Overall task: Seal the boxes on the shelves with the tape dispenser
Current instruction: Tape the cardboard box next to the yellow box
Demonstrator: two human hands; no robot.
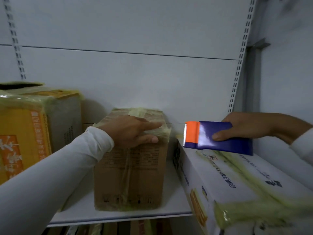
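**Dispenser held to the right of the brown box, blade turned toward it**

Head view: the brown box (pixel 131 160) is seen standing on the white shelf (pixel 118 216), between a yellow box (pixel 25 136) on the left and a white box (pixel 237 182) on the right. Its long axis runs away from the camera toward the back panel, and yellowish tape is already laid over its top and down its front face. The left hand (pixel 130 131) is laid flat on the top near the front edge, fingers straight and pointing right, thumb over the front corner; nothing is gripped. The tape dispenser (pixel 218 137) is held in the right hand (pixel 245 128), thumb pressed on its blue side and fingers curled behind, just above the far end of the white box. Its orange toothed end is turned left toward the brown box, near it but apart. The right hand is judged the nearer one for any fresh strip, which would have to be carried leftward onto the top.

The tape roll itself is hidden inside the blue shell, and no loose tape end can be made out. The white box is blurred and cut off at the lower right; whether its seams are fully closed cannot be told. The boxes below the shelf are only glimpsed
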